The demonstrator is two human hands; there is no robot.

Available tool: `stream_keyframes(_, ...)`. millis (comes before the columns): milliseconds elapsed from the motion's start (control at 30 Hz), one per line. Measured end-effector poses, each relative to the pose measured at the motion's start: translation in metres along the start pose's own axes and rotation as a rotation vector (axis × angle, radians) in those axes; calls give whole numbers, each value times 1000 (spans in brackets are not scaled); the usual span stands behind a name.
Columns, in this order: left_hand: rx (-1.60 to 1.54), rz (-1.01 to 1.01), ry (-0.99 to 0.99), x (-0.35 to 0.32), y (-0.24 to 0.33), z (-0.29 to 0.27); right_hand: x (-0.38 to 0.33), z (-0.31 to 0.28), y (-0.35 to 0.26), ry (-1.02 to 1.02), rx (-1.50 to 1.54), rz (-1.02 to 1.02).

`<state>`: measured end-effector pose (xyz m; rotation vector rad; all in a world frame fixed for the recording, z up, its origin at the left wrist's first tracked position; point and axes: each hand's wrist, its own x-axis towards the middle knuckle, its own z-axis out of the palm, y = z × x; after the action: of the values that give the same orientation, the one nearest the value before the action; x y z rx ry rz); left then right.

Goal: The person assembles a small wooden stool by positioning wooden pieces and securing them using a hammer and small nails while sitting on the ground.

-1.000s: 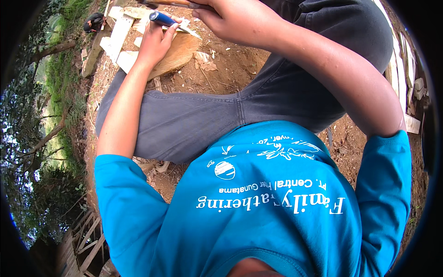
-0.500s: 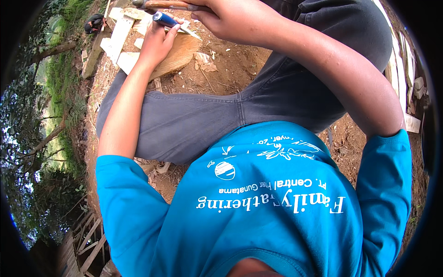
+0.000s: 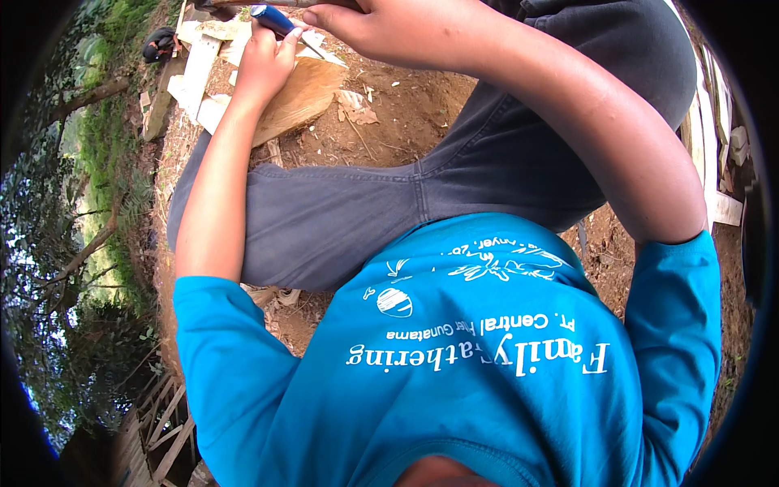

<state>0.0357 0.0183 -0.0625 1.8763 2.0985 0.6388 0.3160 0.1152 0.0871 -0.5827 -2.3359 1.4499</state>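
My left hand (image 3: 266, 66) is closed around the blue handle of a chisel (image 3: 271, 19), near the top of the view. The chisel lies slanted, its narrow metal blade pointing right and down over a thick piece of pale wood (image 3: 304, 96). My right hand (image 3: 375, 29) grips the wooden handle of a hammer (image 3: 216, 10), whose dark head is left of the chisel's butt end and partly cut off by the upper edge. I cannot tell whether the head touches the chisel.
Pale boards and offcuts (image 3: 197, 69) lie beyond the wood. Chips and a dry scrap (image 3: 355, 107) litter the brown soil around my legs (image 3: 333, 213). Another person in dark clothes (image 3: 160, 45) is at the far left. More planks (image 3: 712, 138) lie at right, with greenery at left.
The hammer and my right hand have shifted left and toward the upper edge. My left hand and the chisel sit slightly higher and further left, as the whole view moves a little.
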Motion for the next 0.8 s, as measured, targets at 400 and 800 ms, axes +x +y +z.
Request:
stream_keyframes(400, 19, 51, -14, -22, 28, -17, -7, -10, -11, -43, -27, -60)
stream_keyframes(800, 52, 190, 60, -18, 32, -9, -2, -12, -10, -10, -64, -84)
